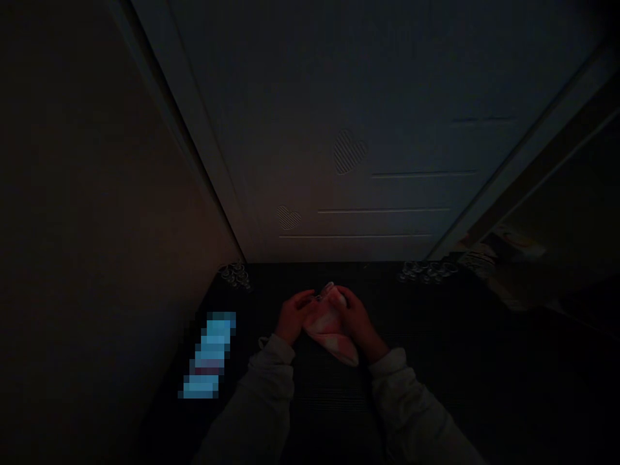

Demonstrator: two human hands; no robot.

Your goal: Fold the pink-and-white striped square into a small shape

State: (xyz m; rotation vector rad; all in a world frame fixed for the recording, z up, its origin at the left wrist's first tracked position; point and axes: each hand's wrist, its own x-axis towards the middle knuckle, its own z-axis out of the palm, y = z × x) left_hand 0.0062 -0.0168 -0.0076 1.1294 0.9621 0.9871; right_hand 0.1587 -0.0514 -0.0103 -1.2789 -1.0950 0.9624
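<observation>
A pink and white cloth (327,323) is bunched between my hands over the dark tabletop, one corner hanging toward me. My right hand (357,321) grips the cloth from the right, its fingers closed at the upper edge. On the other side, the curled fingers of my left hand (292,316) meet the cloth and a small shiny piece (318,298) at its top. Too dim to name, that piece looks like the ring-shaped things on the table. The cloth and fingers partly hide it.
Shiny ring-like pieces (235,275) lie in a heap at the far left, and a second heap of ring-like pieces (426,271) at the far right. A blurred-out lit screen (207,355) is left of my arm. Behind the dark table (334,400) stands a pale door (310,148) with heart patterns.
</observation>
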